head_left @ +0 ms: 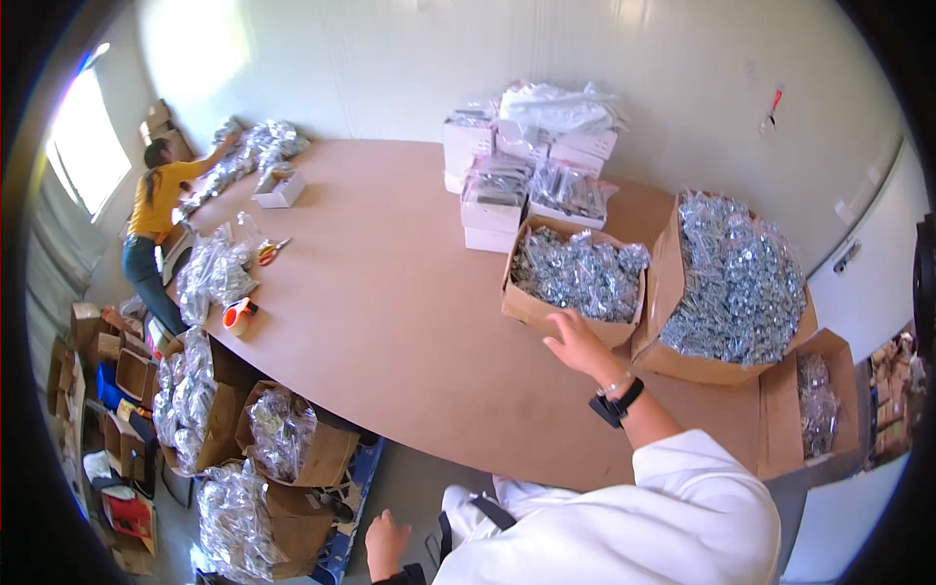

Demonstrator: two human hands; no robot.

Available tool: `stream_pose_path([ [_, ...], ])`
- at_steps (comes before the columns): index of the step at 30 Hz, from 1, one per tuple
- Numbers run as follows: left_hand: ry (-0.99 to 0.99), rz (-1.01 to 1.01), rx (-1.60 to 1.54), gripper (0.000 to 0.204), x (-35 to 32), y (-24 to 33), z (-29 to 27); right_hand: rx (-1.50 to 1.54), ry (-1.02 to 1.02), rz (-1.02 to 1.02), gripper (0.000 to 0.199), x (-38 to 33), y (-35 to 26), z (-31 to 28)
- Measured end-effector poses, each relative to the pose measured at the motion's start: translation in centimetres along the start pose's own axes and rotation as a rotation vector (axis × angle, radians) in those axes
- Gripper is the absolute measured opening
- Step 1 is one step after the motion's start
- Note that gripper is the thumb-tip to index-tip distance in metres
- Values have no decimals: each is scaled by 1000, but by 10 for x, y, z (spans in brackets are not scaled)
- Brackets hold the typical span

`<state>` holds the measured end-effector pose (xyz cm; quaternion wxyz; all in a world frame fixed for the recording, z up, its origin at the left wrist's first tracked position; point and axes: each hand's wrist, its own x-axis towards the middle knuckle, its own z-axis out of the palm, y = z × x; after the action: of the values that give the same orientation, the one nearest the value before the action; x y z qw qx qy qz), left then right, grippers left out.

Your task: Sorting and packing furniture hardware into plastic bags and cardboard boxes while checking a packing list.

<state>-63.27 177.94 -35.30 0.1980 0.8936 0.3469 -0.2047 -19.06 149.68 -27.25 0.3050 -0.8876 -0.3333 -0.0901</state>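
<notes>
My right hand [575, 343] reaches forward over the table, fingers spread, touching the near rim of a small cardboard box [527, 304] filled with clear bags of shiny metal parts [577, 275]. It holds nothing. A dark watch sits on that wrist. My left hand [386, 542] hangs low beside my body, below the table edge, loosely curled and empty. I wear a white top.
A larger cardboard box [665, 283] of bagged metal parts stands to the right, another box [782, 419] at the table corner. White boxes [492, 210] are stacked behind. A tape dispenser [237, 314], scissors [272, 251] and bags lie at left. A person in yellow [156, 200] works at the far end. Boxes of bags [283, 444] crowd the floor.
</notes>
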Motion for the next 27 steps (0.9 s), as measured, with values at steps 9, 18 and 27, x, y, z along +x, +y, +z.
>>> stream_pose_path([
  [9,-142,404,194,57,211,87,-94,38,-596,80,34,24,-48,108],
  [18,-108,688,325,52,349,158,-160,69,-586,565,39,35,-35,100],
  [27,-247,940,328,42,373,242,-133,7,-357,802,43,-4,-6,86],
])
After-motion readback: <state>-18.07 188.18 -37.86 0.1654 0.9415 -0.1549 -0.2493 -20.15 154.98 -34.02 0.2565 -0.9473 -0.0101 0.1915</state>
